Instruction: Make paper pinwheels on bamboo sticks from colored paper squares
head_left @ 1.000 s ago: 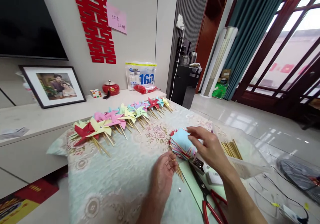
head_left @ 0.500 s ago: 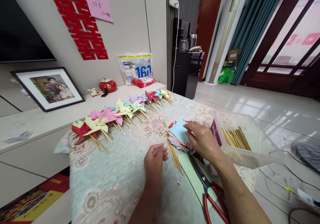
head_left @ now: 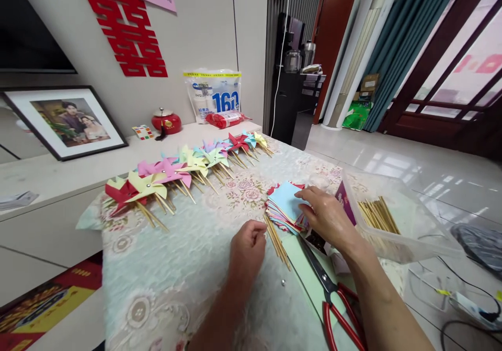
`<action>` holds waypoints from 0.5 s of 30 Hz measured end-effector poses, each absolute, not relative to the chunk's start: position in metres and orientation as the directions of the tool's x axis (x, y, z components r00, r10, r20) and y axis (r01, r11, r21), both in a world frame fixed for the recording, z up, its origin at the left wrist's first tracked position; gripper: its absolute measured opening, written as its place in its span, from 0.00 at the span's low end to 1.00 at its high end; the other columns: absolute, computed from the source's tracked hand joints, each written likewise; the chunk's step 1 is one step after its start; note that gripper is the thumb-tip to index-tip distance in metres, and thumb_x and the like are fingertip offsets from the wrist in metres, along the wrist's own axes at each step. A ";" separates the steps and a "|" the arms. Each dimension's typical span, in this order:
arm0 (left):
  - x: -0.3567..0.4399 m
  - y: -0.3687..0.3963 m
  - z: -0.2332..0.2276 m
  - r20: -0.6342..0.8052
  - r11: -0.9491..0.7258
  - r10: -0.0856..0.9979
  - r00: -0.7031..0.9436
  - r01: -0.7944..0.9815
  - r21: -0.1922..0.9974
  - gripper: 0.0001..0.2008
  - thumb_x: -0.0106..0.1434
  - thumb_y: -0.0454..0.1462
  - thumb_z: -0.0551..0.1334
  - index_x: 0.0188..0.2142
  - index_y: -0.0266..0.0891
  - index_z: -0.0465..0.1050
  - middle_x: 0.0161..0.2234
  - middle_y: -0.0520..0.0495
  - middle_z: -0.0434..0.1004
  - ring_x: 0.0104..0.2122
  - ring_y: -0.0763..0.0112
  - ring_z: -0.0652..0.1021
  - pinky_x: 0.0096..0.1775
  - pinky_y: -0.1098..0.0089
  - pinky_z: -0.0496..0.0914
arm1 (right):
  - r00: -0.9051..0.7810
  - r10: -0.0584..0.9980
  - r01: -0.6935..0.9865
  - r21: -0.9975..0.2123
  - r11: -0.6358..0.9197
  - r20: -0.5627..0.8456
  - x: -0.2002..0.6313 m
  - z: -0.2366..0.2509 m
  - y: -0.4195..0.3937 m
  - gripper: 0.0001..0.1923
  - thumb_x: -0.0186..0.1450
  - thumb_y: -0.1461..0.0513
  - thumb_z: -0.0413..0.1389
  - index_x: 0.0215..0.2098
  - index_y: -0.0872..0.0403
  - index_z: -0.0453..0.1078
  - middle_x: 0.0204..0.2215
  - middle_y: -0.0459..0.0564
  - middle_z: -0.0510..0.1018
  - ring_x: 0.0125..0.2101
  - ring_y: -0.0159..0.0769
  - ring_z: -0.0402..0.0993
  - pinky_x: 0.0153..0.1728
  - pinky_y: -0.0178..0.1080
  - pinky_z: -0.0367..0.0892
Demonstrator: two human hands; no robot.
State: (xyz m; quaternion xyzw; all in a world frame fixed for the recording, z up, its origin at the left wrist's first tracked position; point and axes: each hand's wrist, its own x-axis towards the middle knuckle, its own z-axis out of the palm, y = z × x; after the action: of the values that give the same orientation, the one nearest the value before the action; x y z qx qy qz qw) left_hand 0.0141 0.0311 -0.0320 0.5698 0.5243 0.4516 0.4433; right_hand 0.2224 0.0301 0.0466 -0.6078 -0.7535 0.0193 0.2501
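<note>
My right hand (head_left: 327,215) reaches over a stack of coloured paper squares (head_left: 285,202), a light blue one on top. Its fingertips are at the stack's right edge, the thumb apart from the forefinger. Left of the stack, my left hand (head_left: 249,245) hovers with its fingers curled in; nothing shows in it. Between the hands lie a few thin wooden sticks (head_left: 277,244). Scissors (head_left: 327,285) with red handles rest on a pale green sheet (head_left: 300,267). A small shiny bead-like piece (head_left: 283,283) lies on the tablecloth. A small box with dark contents (head_left: 316,240) is partly hidden under my right hand.
Finished paper pinwheels (head_left: 168,173) on sticks line the table's far left edge. A clear plastic bin (head_left: 415,246) holding many sticks (head_left: 379,215) stands at right. Behind are a framed photo (head_left: 70,123), a red jar (head_left: 168,121) and a bag of cups (head_left: 214,97).
My left hand's fingers have curled in more tightly. My right hand stays over the paper stack, its fingertips slightly lower. The camera view has shifted slightly.
</note>
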 end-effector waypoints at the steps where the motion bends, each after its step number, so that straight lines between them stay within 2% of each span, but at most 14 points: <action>1: 0.013 0.030 -0.033 0.143 -0.158 0.987 0.070 0.304 0.939 0.10 0.54 0.29 0.57 0.33 0.38 0.76 0.32 0.45 0.77 0.32 0.63 0.77 0.38 0.62 0.72 | -0.139 0.923 0.904 -0.335 0.267 0.358 0.222 0.046 0.030 0.15 0.65 0.71 0.53 0.48 0.56 0.75 0.42 0.56 0.79 0.41 0.45 0.77 0.40 0.43 0.68; 3: 0.010 0.028 -0.034 0.274 -0.309 0.951 0.144 0.480 0.821 0.17 0.53 0.23 0.54 0.33 0.38 0.79 0.37 0.42 0.77 0.39 0.60 0.76 0.44 0.59 0.71 | -0.144 0.919 0.901 -0.335 0.276 0.367 0.222 0.045 0.031 0.14 0.66 0.70 0.53 0.48 0.56 0.75 0.42 0.56 0.79 0.40 0.45 0.77 0.40 0.42 0.68; 6: 0.009 0.026 -0.033 0.271 -0.358 0.934 0.234 0.634 0.686 0.24 0.52 0.19 0.51 0.37 0.37 0.82 0.41 0.39 0.76 0.44 0.56 0.74 0.47 0.58 0.70 | -0.153 0.918 0.902 -0.329 0.281 0.367 0.222 0.044 0.031 0.14 0.66 0.69 0.53 0.48 0.56 0.75 0.41 0.56 0.79 0.39 0.45 0.77 0.40 0.42 0.68; 9: 0.010 0.025 -0.032 0.229 -0.367 0.930 0.288 0.698 0.615 0.26 0.53 0.18 0.51 0.40 0.37 0.83 0.43 0.37 0.74 0.44 0.55 0.72 0.46 0.58 0.71 | -0.153 0.920 0.904 -0.326 0.278 0.360 0.222 0.043 0.032 0.14 0.66 0.69 0.54 0.48 0.57 0.75 0.41 0.56 0.79 0.39 0.45 0.77 0.40 0.42 0.67; 15: 0.011 0.023 -0.037 0.257 -0.417 0.909 0.328 0.737 0.532 0.27 0.55 0.19 0.52 0.42 0.39 0.82 0.45 0.38 0.72 0.44 0.56 0.71 0.45 0.59 0.71 | -0.149 0.927 0.908 -0.325 0.266 0.344 0.222 0.043 0.032 0.14 0.67 0.69 0.54 0.49 0.57 0.75 0.40 0.56 0.79 0.38 0.44 0.77 0.39 0.41 0.67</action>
State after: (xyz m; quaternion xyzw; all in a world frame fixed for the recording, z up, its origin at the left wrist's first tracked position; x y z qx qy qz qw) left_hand 0.0108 0.0231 -0.0367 0.7987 0.5152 0.2654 0.1618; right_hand 0.2220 0.0315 0.0430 -0.6053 -0.7577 0.0202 0.2430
